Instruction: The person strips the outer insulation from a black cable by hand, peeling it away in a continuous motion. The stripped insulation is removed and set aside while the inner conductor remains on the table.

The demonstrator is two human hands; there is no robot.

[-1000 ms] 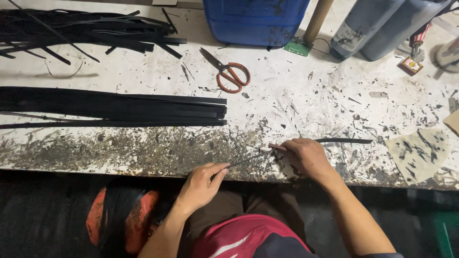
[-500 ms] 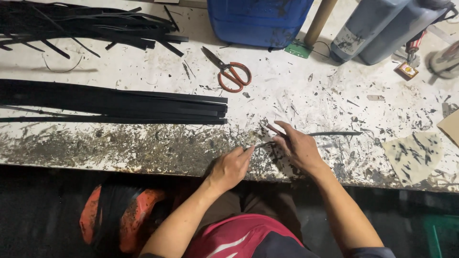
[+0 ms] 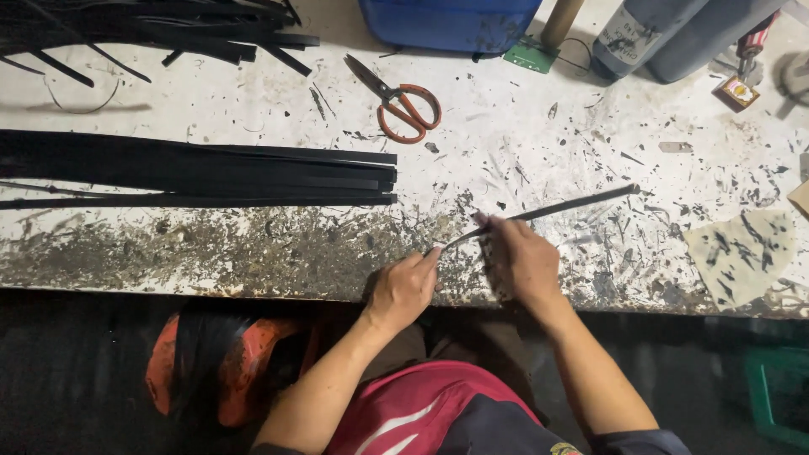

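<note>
— so, what have you got hold of?
— a thin dark strip [image 3: 539, 211], long and narrow. it lies slanted over the near part of the white bench [image 3: 253, 93], its far tip up and to the right, its near end down between your two hands.
— how are the hands set on it?
— your right hand [image 3: 522, 261] is closed around the strip partway along, fingers curled over it. your left hand [image 3: 403, 288] is pinched shut on the near end, thumb and forefinger together at the tip. it looks as though the right steadies the length while the left works the end, which would explain why both sit close to the bench edge, near your body.
— and beyond that?
— just left of the hands, a flat bundle of black strips [image 3: 194, 173] lies lined up along the bench, ends squared off, probably to keep them within easy reach. further back a looser pile of black strips [image 3: 143, 29] sits in the far left corner.
— any tools?
— red-handled scissors [image 3: 396, 97] lie behind the bundle, blades closed, well apart from your hands. behind them is a blue container [image 3: 455, 21], with two grey cylinders [image 3: 666, 38] to its right. down below the bench edge, by your knee, an orange basket [image 3: 211, 366] holds more dark strands.
</note>
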